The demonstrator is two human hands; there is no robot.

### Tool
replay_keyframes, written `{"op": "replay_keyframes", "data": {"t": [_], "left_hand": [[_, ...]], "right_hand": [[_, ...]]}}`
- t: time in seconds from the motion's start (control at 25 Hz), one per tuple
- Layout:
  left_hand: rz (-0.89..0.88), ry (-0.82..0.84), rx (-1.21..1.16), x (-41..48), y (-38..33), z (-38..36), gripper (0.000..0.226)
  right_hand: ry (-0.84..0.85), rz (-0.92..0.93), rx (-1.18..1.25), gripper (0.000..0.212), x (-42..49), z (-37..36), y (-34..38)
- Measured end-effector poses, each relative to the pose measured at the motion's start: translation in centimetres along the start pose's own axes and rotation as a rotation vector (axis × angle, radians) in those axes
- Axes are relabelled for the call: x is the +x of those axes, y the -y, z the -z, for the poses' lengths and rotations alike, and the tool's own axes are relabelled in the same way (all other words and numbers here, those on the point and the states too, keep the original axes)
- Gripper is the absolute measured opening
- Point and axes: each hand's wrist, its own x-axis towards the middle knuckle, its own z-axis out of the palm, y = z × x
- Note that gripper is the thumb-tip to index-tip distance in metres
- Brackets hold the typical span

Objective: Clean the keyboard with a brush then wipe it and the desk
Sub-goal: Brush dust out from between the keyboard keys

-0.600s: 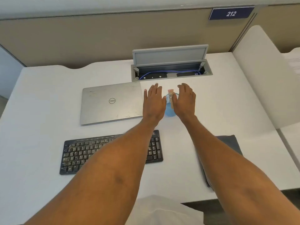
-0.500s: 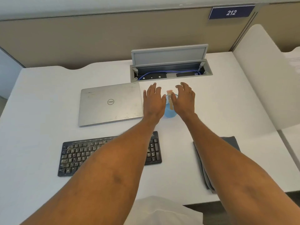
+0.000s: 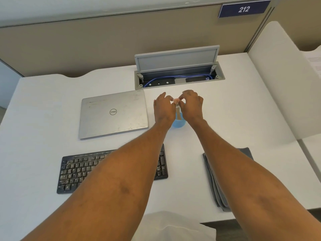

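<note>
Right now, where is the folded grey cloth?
Head view: the folded grey cloth lies near-right on the white desk, right of the dusty black keyboard, partly under the right forearm.

beige partition point(image 3: 104, 40) | blue sign point(image 3: 244, 9) reads 212 | white side divider point(image 3: 278, 84) | cable hatch point(image 3: 177, 58) open

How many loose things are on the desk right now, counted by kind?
laptop: 1
keyboard: 1
brush: 1
blue cup: 1
grey cloth: 1
Total: 5
</note>
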Motion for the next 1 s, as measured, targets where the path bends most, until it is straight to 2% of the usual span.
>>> {"op": "replay_keyframes", "data": {"t": [0.24, 0.44, 0.64, 0.8, 1.0], "left_hand": [[0.024, -0.124, -0.152, -1.2, -1.7, 0.6, 0.026], [0.045, -0.212, -0.388, -2.2, -3.6, 1.9, 0.017], [0.035, -0.282, -0.584, -3.0, -4.2, 5.2, 0.017], [0.142, -0.345, -0.703, -2.9, -2.4, 8.2, 0.014], [0.296, -0.394, -0.8, -4.0, 2.6, 11.2, 0.017]], "right_hand": [[-0.034, 0.048, 0.034, 0.014, -0.7, 1.7, 0.5], [-0.115, 0.099, 0.099, 0.012, -1.6, 3.6, 2.2], [-0.218, 0.189, 0.318, 0.019, -3.3, 4.9, 4.5], [-0.188, 0.169, 0.394, 0.019, -5.4, 3.5, 6.3], [-0.103, 0.124, 0.365, 0.012, -8.3, 0.3, 9.0]]}}
